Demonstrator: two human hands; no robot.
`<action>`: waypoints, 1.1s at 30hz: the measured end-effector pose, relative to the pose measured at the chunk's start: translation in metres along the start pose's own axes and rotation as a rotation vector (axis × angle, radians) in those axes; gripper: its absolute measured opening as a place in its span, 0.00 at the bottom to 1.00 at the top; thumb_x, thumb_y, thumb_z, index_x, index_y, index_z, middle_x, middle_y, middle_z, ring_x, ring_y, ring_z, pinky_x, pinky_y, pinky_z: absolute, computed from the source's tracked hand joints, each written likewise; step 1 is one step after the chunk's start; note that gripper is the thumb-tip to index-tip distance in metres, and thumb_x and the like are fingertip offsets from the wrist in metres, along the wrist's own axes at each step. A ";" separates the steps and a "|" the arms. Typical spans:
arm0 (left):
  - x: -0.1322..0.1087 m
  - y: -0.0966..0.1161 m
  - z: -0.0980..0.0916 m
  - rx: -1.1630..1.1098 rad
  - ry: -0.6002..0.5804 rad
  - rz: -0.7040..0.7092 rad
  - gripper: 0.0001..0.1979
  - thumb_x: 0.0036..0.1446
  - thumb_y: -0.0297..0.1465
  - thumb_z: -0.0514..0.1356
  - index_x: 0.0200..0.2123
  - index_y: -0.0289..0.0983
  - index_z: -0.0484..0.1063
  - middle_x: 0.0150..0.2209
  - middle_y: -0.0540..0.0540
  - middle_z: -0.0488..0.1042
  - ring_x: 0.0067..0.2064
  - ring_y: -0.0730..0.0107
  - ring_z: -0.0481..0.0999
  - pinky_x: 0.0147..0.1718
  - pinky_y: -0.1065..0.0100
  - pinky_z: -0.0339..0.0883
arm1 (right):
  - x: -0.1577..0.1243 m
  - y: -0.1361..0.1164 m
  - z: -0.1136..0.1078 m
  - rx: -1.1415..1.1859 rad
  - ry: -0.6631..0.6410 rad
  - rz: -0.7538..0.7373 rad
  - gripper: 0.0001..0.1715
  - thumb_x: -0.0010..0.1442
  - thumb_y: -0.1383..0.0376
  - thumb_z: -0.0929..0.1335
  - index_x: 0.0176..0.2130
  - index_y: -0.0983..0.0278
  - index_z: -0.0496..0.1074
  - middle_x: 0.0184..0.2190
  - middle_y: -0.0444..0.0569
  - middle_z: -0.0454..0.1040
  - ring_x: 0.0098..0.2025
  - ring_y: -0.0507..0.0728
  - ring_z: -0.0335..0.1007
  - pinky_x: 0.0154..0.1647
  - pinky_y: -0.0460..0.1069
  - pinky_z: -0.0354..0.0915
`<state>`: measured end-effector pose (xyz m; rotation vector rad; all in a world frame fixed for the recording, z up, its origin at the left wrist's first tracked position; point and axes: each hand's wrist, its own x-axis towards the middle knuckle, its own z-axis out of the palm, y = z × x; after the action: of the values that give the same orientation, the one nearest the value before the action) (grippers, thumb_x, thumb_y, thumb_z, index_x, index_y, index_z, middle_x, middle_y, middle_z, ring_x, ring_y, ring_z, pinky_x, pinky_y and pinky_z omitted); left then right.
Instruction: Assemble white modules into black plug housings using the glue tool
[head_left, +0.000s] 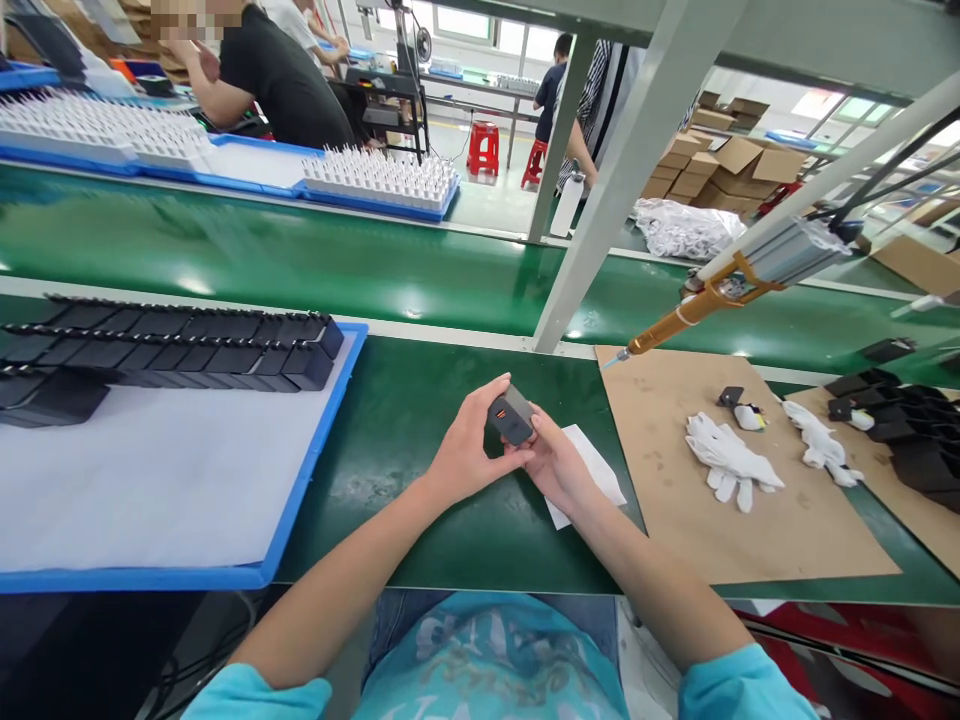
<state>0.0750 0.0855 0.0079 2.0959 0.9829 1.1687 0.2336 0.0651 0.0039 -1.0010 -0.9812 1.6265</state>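
Observation:
Both of my hands hold one small black charger-like block [513, 420] above the green tabletop. An orange mark shows in a slot on its near face. My left hand [471, 440] curls around it from the left, fingers at its top edge and thumb below. From the right, my right hand [556, 462] grips its side. A white sheet of paper [592, 470] lies partly under my right hand and wrist. To the left, rows of similar black blocks [225, 350] stand in a blue-rimmed tray [311, 455] lined with white.
A dispenser-like orange tool [675, 318] hangs tip-down at the right, over brown cardboard [652, 440]. White gloves [731, 460] lie on the cardboard. More black pieces [911, 430] sit far right. A grey post [600, 190] rises behind the hands, before a green conveyor belt [337, 265]. Other people work beyond.

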 end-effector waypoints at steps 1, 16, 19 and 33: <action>-0.001 0.001 0.002 0.012 0.036 0.014 0.37 0.54 0.38 0.65 0.63 0.43 0.52 0.63 0.37 0.60 0.63 0.52 0.62 0.59 0.49 0.59 | 0.000 0.004 0.002 0.034 -0.017 0.031 0.22 0.64 0.52 0.61 0.53 0.60 0.65 0.35 0.50 0.76 0.34 0.56 0.75 0.29 0.49 0.70; -0.012 0.010 0.009 -0.148 0.120 -0.047 0.34 0.49 0.34 0.69 0.54 0.43 0.54 0.55 0.38 0.71 0.54 0.56 0.73 0.49 0.56 0.70 | -0.011 0.012 0.005 0.108 -0.168 0.110 0.22 0.62 0.45 0.61 0.43 0.60 0.63 0.26 0.43 0.75 0.26 0.55 0.74 0.27 0.49 0.67; -0.012 0.008 0.011 -0.217 0.127 -0.033 0.33 0.48 0.33 0.70 0.51 0.43 0.53 0.55 0.37 0.71 0.54 0.57 0.73 0.50 0.55 0.70 | -0.011 0.012 0.005 0.127 -0.182 0.118 0.22 0.63 0.46 0.61 0.42 0.61 0.63 0.24 0.42 0.74 0.22 0.53 0.72 0.26 0.48 0.65; -0.014 0.006 0.013 -0.213 0.167 -0.114 0.34 0.43 0.32 0.72 0.48 0.43 0.56 0.46 0.43 0.74 0.45 0.61 0.76 0.41 0.60 0.71 | -0.011 0.020 0.004 0.107 -0.185 0.162 0.23 0.66 0.48 0.58 0.42 0.62 0.69 0.29 0.45 0.74 0.29 0.52 0.72 0.31 0.48 0.67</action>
<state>0.0828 0.0693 -0.0005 1.7772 0.9911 1.3428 0.2262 0.0497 -0.0114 -0.8886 -0.9431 1.9126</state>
